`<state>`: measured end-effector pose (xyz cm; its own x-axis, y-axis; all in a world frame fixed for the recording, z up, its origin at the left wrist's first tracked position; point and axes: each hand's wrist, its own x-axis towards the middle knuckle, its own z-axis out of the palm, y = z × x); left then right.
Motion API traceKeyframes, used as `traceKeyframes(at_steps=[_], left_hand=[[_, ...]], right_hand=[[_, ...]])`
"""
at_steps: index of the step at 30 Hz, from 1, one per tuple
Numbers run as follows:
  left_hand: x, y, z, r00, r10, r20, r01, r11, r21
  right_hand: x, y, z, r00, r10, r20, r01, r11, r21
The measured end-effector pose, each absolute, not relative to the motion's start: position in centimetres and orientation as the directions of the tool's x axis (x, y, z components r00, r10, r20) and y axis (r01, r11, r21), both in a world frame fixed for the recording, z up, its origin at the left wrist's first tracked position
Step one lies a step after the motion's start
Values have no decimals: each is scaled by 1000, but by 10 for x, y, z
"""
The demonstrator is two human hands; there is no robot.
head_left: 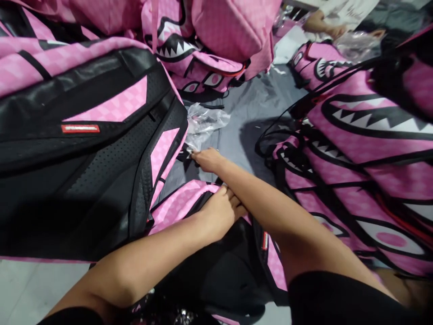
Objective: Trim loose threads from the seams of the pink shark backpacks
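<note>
In front of me is a pink-and-black backpack, its black back panel facing up. My left hand is closed on its top edge, fingers curled over; what exactly lies under them is hidden. Crossing above it, my right hand reaches to the left with its fingers pinched at a small dark object that I cannot make out. A crumpled clear plastic bag lies just beyond those fingertips. To the left, a larger pink-and-black backpack rests with its straps up and a red label showing.
Several pink backpacks with shark-mouth prints are piled on the right. More pink bags stand at the back. A grey cloth surface lies between them. At the far right, another person's hand is beside clear plastic.
</note>
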<state>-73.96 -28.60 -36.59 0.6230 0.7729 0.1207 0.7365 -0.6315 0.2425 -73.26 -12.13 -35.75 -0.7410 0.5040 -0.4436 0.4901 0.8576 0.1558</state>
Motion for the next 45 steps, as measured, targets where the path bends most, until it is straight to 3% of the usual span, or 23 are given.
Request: traceKeyframes(at_steps=[4, 7, 11, 18, 28, 31, 34, 37, 39, 41, 45], left_hand=[[-744, -291, -353, 615, 777, 138, 763, -630, 146], [-745, -291, -350, 618, 779, 109, 773, -627, 96], [-743, -290, -352, 620, 779, 94, 776, -627, 70], [-746, -291, -345, 623, 780, 64, 778, -626, 54], [-745, -291, -348, 619, 779, 99, 779, -625, 52], [-747, -289, -346, 628, 774, 86, 769, -634, 84], [-751, -287, -343, 636, 766, 96, 748, -643, 165], [-758, -285, -339, 585, 785, 204, 658, -607, 446], [-762, -286, -335, 451, 857, 250, 470, -467, 749], [-764, -289, -329, 338, 923, 183, 220, -267, 938], [-764, -300, -322, 343, 937, -59, -22, 71, 997]], right_hand=[[-677, -111, -361, -608, 609, -510, 568, 782, 258], [-656, -110, -359, -584, 656, -477, 601, 745, 289], [-664, -114, -363, -664, 632, -400, 583, 772, 252], [-674, -109, -370, -734, 554, -392, 534, 828, 171], [-657, -108, -362, -632, 738, -235, 732, 669, 129], [-643, -116, -339, -581, 809, -93, 801, 588, 111], [-617, -148, -311, -515, 828, 221, 832, 545, -101], [-589, -199, -292, -351, 792, 499, 703, 575, -418], [-575, -236, -287, -235, 798, 555, 627, 561, -541], [-567, -267, -288, -158, 822, 547, 565, 530, -633], [-562, -305, -296, -145, 858, 492, 472, 497, -728]])
